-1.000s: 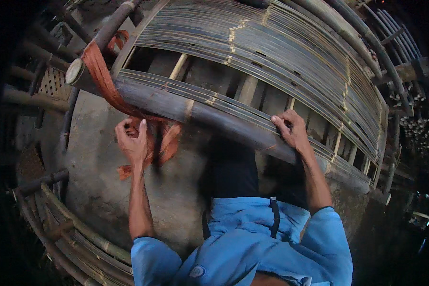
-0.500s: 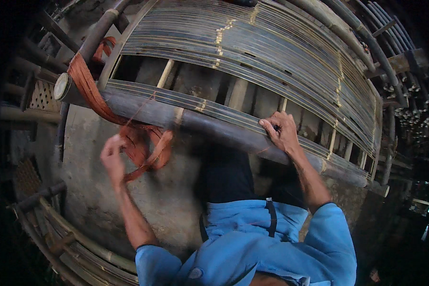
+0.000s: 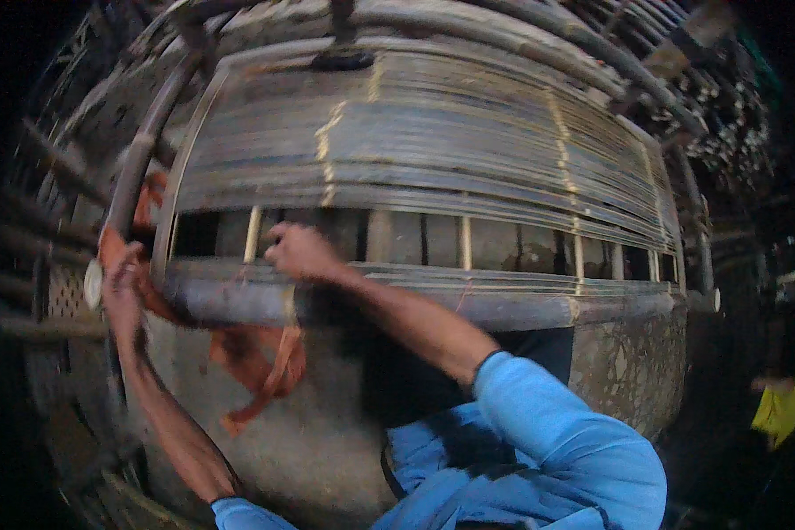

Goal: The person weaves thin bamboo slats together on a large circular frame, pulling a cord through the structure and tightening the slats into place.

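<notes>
- Touching the orange cloth strip (image 3: 284, 358) near the left end of the bamboo pole (image 3: 521, 312), the left hand (image 3: 125, 296) has bent fingers; whether its grip is closed on the cloth I cannot tell (blur softens the fingertips).
- Beside a pale slat (image 3: 253, 234), the right hand (image 3: 307, 252) hovers with fingers partly curled; whether that grip has hold of anything cannot be told.
- Draped around the pole's left end, the cloth hangs in loops below it.
- Beyond the pole stretches a panel of thin strips (image 3: 450, 132).
</notes>
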A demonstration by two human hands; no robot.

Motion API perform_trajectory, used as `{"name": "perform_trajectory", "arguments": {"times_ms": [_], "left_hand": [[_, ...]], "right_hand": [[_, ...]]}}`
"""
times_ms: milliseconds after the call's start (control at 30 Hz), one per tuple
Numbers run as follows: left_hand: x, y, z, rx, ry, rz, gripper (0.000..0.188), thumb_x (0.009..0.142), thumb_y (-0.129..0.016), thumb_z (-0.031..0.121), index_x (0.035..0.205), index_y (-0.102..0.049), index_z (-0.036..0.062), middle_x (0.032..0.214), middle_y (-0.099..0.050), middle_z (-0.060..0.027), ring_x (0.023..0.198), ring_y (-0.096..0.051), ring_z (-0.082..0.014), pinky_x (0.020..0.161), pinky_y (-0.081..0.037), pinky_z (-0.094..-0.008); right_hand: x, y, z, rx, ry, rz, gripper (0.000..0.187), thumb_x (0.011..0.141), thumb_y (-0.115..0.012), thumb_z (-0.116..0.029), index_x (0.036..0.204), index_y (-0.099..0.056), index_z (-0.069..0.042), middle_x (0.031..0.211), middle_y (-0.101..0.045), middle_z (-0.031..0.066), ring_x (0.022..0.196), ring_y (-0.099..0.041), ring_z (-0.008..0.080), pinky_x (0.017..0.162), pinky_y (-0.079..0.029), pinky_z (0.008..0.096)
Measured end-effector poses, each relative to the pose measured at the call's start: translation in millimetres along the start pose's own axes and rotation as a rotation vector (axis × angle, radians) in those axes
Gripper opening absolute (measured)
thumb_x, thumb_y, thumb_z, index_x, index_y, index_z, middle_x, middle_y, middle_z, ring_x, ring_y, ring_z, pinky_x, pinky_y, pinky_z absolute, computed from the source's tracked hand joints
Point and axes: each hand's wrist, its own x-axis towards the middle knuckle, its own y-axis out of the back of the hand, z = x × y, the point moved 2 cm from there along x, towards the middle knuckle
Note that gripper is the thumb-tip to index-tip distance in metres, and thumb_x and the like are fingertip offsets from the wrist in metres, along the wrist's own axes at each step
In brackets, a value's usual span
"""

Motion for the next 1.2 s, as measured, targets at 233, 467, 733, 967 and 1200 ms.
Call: {"name": "perform_trajectory", "arguments": {"times_ms": [233,467,733,967,1200], "left_hand": [[12,-185,-44,0.805,-0.017,-0.074,0.017,0.082,-0.072,0.012,0.099,-0.074,0.0097,0.097,-0.073,-0.0153,0.092,-0.069,-0.0394,0.080,-0.054,-0.0476],[39,-187,-133,0.170,0.495,-0.284,0.021,0.079,-0.073,0.012,0.099,-0.076,0.0068,0.101,-0.075,-0.0158,0.093,-0.072,-0.0343,0.084,-0.052,-0.0429],[21,-190,13,0.857,-0.133,-0.307,0.028,0.088,-0.071,0.013,0.115,-0.074,0.0077,0.109,-0.073,-0.0144,0.084,-0.070,-0.0237,0.079,-0.055,-0.0409],[-37,-155,79,-0.728,0.311,-0.598,0.080,0.093,-0.063,0.001,0.162,-0.026,0.0179,0.097,-0.069,-0.0086,0.061,-0.056,-0.0079,0.047,-0.042,-0.0218],[-50,-119,56,0.486,-0.492,0.045,0.037,0.080,-0.083,0.016,0.115,-0.075,0.0158,0.085,-0.067,-0.0111,0.087,-0.062,-0.0297,0.083,-0.050,-0.0385]], "right_hand": [[33,-13,-16,-0.006,-0.310,0.008,0.040,0.091,-0.059,-0.027,0.123,-0.062,-0.001,0.123,-0.067,0.0274,0.119,-0.063,0.0463,0.100,-0.050,0.0546],[35,-27,-39,-0.071,-0.247,0.056,0.033,0.084,-0.074,-0.019,0.111,-0.069,-0.001,0.119,-0.070,0.0240,0.113,-0.068,0.0407,0.091,-0.057,0.0478],[30,-17,15,-0.035,-0.165,0.334,0.025,0.084,-0.065,-0.021,0.079,-0.070,0.003,0.080,-0.071,0.0237,0.082,-0.072,0.0389,0.074,-0.057,0.0462],[-34,26,-37,0.484,0.443,0.171,0.033,0.084,-0.065,-0.026,0.074,-0.068,0.005,0.073,-0.066,0.0245,0.065,-0.067,0.0330,0.062,-0.051,0.0467],[-22,19,-30,-0.196,0.635,0.201,0.022,0.087,-0.063,-0.022,0.084,-0.070,-0.002,0.087,-0.068,0.0235,0.082,-0.067,0.0416,0.076,-0.054,0.0510]]}}
